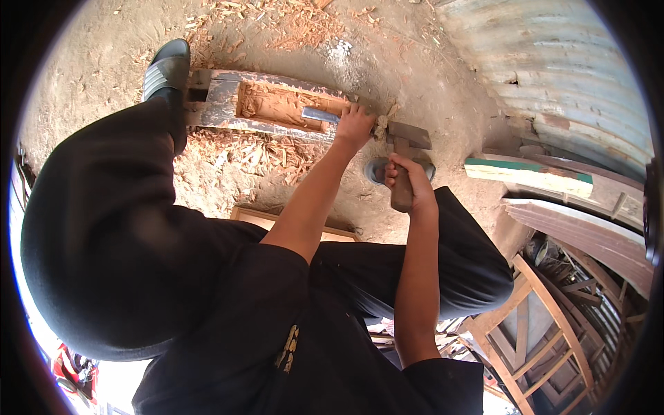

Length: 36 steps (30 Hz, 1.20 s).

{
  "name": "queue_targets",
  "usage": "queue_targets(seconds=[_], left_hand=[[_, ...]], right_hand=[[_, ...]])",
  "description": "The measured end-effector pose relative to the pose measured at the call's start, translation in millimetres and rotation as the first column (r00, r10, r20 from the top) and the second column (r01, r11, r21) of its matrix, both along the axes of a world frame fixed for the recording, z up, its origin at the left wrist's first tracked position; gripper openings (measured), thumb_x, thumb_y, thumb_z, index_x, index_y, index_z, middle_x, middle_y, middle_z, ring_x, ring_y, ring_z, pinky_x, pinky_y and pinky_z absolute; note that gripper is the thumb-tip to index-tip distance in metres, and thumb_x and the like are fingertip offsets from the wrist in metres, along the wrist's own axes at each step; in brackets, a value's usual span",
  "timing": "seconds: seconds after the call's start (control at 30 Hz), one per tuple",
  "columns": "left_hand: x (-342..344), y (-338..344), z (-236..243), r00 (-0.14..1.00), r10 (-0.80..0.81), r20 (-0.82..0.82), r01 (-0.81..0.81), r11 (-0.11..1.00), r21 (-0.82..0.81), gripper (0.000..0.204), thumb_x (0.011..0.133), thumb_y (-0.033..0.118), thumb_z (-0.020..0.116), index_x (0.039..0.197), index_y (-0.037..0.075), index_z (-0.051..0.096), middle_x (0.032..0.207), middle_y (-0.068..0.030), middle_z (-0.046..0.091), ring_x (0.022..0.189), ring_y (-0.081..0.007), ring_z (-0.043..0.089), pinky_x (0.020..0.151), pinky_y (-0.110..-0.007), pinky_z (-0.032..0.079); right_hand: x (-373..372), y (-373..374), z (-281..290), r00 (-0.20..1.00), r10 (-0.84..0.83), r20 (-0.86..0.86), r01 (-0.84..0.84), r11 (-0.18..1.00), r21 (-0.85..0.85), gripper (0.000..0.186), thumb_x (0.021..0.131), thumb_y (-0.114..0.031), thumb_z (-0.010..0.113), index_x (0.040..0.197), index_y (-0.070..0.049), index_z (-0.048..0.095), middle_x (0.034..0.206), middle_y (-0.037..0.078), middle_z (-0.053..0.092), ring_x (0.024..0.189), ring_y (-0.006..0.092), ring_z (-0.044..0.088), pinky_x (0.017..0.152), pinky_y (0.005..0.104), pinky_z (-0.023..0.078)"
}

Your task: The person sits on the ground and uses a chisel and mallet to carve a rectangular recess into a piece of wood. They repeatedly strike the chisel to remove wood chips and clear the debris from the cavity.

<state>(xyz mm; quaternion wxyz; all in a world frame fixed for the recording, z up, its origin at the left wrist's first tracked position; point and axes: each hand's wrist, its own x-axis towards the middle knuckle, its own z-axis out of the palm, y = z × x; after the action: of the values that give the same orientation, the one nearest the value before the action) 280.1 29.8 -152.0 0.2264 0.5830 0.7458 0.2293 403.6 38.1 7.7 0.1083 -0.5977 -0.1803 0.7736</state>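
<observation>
Chisel (320, 115) sits in the closed fist of the left hand (355, 128), its blade over the hollow of a wooden board (223, 98). The right hand (412, 184) has its fingers wrapped around the handle of a mallet (410, 135), whose head is beside the chisel's frayed end. Wood shavings (270, 153) lie around the board.

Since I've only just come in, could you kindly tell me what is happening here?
The person's left hand holds a chisel, its blade over a hollow in a board. The right hand grips a hammer, its head near the chisel's other end. Wood chips lie in the hollow and on the ground.
</observation>
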Motion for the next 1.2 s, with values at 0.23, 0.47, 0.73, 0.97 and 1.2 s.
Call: queue_targets(seconds=[0.23, 0.47, 0.73, 0.97, 1.2], left_hand=[[-4, -1, 8, 0.997, -0.042, 0.062, 0.044, 0.999, -0.024, 0.034, 0.063, 0.024, 0.072, 0.093, 0.014, 0.062, 0.104, -0.0095, 0.054, 0.105, -0.0272, 0.046, 0.088, -0.041, 0.036], [-5, 0, 2, 1.000, 0.027, 0.017, -0.027, 1.000, -0.001, 0.034, 0.064, 0.027, 0.072, 0.093, 0.014, 0.061, 0.101, -0.0093, 0.056, 0.104, -0.0271, 0.046, 0.090, -0.041, 0.035], [-5, -1, 2, 0.999, -0.034, 0.012, 0.034, 0.999, -0.036, 0.032, 0.066, 0.030, 0.071, 0.092, 0.015, 0.061, 0.099, -0.0089, 0.056, 0.103, -0.0266, 0.046, 0.089, -0.042, 0.035], [-1, 0, 3, 0.998, -0.016, -0.064, 0.015, 1.000, -0.007, 0.031, 0.066, 0.030, 0.071, 0.092, 0.015, 0.062, 0.099, -0.0080, 0.056, 0.103, -0.0260, 0.047, 0.088, -0.042, 0.035], [-7, -1, 1, 1.000, 0.009, 0.001, -0.009, 1.000, 0.004, 0.030, 0.066, 0.030, 0.071, 0.090, 0.015, 0.062, 0.096, -0.0085, 0.056, 0.102, -0.0267, 0.047, 0.087, -0.041, 0.036]], right_hand=[[29, 21, 8, 0.849, -0.503, -0.161, 0.526, 0.835, 0.163, 0.009, 0.083, -0.007, 0.054, 0.080, -0.008, 0.046, 0.068, 0.003, 0.048, 0.058, 0.0099, 0.048, 0.050, 0.0221, 0.041], [1, -11, -16, 0.997, -0.071, 0.038, 0.069, 0.996, 0.064, 0.011, 0.082, -0.009, 0.055, 0.075, -0.005, 0.047, 0.061, 0.003, 0.046, 0.054, 0.0126, 0.046, 0.051, 0.0235, 0.042], [17, 14, -1, 0.891, -0.443, -0.098, 0.452, 0.886, 0.103, 0.008, 0.081, -0.010, 0.055, 0.081, -0.006, 0.049, 0.065, 0.003, 0.046, 0.056, 0.0112, 0.045, 0.050, 0.0246, 0.041], [1, -8, -24, 0.985, -0.113, 0.132, 0.086, 0.978, 0.192, 0.009, 0.080, -0.010, 0.054, 0.076, -0.004, 0.049, 0.061, 0.005, 0.050, 0.055, 0.0161, 0.051, 0.051, 0.0273, 0.044], [7, 7, -8, 0.938, -0.304, -0.169, 0.297, 0.953, -0.065, 0.007, 0.079, -0.003, 0.054, 0.077, -0.004, 0.048, 0.064, 0.002, 0.045, 0.057, 0.0105, 0.044, 0.049, 0.0237, 0.039]])
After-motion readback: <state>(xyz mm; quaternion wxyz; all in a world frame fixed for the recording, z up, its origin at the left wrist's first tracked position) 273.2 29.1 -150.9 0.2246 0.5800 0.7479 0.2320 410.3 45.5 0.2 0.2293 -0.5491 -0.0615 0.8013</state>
